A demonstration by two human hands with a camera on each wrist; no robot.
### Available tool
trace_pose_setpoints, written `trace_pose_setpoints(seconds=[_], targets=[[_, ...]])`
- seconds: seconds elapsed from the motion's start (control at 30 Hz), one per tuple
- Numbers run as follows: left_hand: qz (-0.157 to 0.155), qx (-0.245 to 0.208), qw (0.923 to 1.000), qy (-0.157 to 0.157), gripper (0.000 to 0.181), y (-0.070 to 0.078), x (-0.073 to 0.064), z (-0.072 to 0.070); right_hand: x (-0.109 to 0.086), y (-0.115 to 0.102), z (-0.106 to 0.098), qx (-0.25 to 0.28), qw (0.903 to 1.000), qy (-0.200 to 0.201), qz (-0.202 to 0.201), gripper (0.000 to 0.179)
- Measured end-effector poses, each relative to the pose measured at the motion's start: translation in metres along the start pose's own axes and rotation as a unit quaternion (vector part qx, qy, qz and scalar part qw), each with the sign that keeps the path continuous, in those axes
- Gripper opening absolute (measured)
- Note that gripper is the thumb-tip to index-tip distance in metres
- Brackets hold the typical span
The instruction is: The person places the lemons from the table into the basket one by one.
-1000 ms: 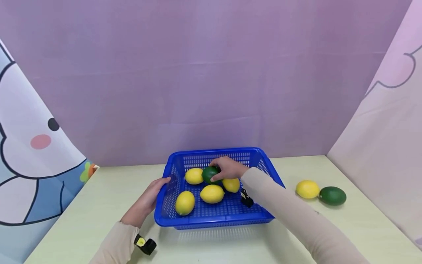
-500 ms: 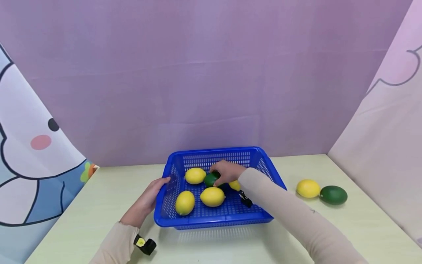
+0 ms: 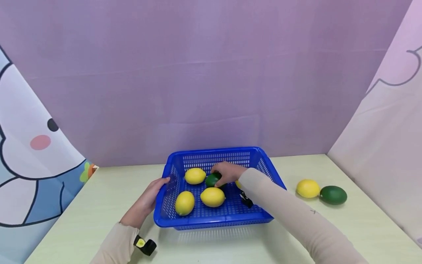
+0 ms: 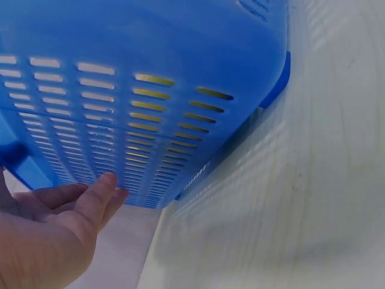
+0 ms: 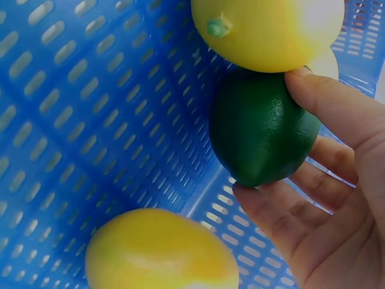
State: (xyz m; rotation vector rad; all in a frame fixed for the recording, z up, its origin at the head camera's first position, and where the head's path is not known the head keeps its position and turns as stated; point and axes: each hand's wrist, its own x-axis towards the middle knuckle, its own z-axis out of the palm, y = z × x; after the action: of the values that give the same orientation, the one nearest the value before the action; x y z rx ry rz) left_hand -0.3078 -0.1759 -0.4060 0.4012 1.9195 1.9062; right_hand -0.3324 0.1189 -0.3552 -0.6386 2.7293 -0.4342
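Note:
A blue plastic basket (image 3: 214, 221) holds several yellow lemons, among them a front-left lemon (image 3: 184, 202), a middle lemon (image 3: 212, 197) and a back-left lemon (image 3: 195, 176). My left hand (image 3: 150, 196) grips the basket's left rim, and in the left wrist view its fingers (image 4: 96, 198) lie against the slotted outer wall. Inside the basket, my right hand (image 3: 230, 172) pinches a dark green lime (image 3: 212, 179) between thumb and fingers. The right wrist view shows the lime (image 5: 258, 132) right up against a lemon (image 5: 264, 30). My right hand and sleeve mostly cover another lemon (image 3: 237, 184).
On the pale table (image 3: 362, 234), right of the basket, a lemon (image 3: 308, 188) and a green lime (image 3: 333, 195) lie side by side. A purple cloth backdrop (image 3: 211, 91) rises behind. Printed panels stand at the left (image 3: 36, 157) and right (image 3: 392, 139).
My right hand has shifted the lime slightly right and toward me, lower in the basket, and now covers more of the right-hand lemon. My left hand has stayed on the rim.

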Motion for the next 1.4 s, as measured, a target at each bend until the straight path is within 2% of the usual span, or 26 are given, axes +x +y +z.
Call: trace_pose_setpoints(seconds=[0.17,0.63,0.87,1.07,1.4], targets=[[-0.001,-0.001,1.0,0.001,0.063,0.0,0.0,0.0,-0.004,0.0,-0.002,-0.01,0.9999,-0.01,-0.005,0.049],[0.002,-0.01,0.9999,-0.006,0.064,-0.002,-0.001,0.0,-0.007,0.005,-0.003,0.024,0.9996,-0.016,-0.003,0.053],[0.006,-0.018,0.9998,-0.011,0.062,-0.002,0.0,0.0,-0.011,0.01,-0.007,0.058,0.9982,-0.003,-0.014,0.055],[0.003,-0.022,0.9997,-0.005,0.062,-0.002,0.001,0.0,-0.016,0.015,-0.013,0.06,0.9978,0.001,-0.029,0.054],[0.0,-0.014,0.9999,-0.002,0.061,-0.001,0.004,0.002,-0.032,0.027,-0.036,0.093,0.994,0.033,-0.048,0.052]])
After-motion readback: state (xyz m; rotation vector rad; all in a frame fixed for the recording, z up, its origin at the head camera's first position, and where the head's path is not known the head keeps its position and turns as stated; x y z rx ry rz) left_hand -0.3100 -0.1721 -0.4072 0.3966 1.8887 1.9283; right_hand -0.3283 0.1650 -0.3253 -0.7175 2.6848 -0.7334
